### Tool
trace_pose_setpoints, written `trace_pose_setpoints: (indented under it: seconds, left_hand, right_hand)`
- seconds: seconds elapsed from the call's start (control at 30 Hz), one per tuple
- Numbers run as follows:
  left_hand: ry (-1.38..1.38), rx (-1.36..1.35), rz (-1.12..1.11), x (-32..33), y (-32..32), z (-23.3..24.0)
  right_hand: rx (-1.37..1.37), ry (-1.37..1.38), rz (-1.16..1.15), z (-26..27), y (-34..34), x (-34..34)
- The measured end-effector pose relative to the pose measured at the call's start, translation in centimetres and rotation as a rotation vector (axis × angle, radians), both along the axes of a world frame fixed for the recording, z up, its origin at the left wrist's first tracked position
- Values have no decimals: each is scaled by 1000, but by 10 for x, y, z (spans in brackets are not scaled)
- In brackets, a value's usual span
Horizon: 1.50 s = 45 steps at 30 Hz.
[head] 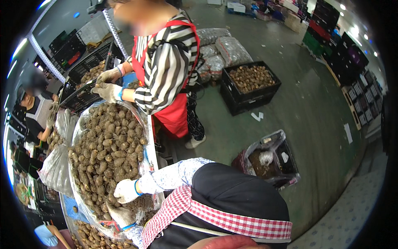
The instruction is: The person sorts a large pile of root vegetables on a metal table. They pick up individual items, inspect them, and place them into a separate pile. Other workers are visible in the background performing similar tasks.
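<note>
My right hand point(125, 190), in a white knit glove with a blue band at the wrist, is curled low over a heap of small hairy taro corms point(108, 146). Just below it in the picture, my left hand point(122, 215) wears a dirtier glove, its fingers reaching in among the corms. The two hands are close together at the near edge of the heap. Brown corms lie around the fingertips, and whether either hand grips one is hidden. Clear plastic sheeting point(81, 199) surrounds the heap on the table.
A co-worker in a striped top and red apron point(174, 115) stands alongside, gloved hands point(108, 85) over the heap's far end. Black crates point(84, 81) stand behind. A corm-filled crate point(252, 77), mesh sacks point(233, 49) and a plastic-lined crate point(283, 158) are on the floor. More people work opposite.
</note>
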<state>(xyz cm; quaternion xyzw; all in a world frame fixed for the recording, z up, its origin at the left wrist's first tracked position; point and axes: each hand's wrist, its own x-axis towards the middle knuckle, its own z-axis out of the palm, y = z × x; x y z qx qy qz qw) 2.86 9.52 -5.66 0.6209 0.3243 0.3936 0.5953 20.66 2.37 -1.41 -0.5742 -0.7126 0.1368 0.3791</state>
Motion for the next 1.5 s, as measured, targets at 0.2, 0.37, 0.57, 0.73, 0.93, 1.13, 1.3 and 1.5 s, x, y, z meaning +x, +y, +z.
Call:
trace_pose_setpoints:
  seconds: [0.2,0.37,0.57,0.73,0.93,1.13,1.3,1.5]
  left_hand:
    - [498,612,195,-31,-12,7]
    - [-276,-264,375,-31,7,-27]
    - [-435,-608,409,5,-24,23]
    - [791,500,421,-13,-49,41]
    - [190,89,460,8,-30,15]
    - [-502,-563,315,11,-44,23]
    - [-674,-612,-13,-3,-48,14]
    - [-737,-610,415,11,-64,36]
  right_hand:
    - [-246,43,12,2,8,6]
    - [-244,47,138,-32,31,-9]
    - [-106,-139,28,-8,19,1]
    - [161,-171,145,-18,31,9]
    - [-310,4,15,1,16,19]
    - [-273,-208,192,18,21,2]
    - [-42,-54,349,1,31,6]
    - [-331,179,162,-5,46,15]
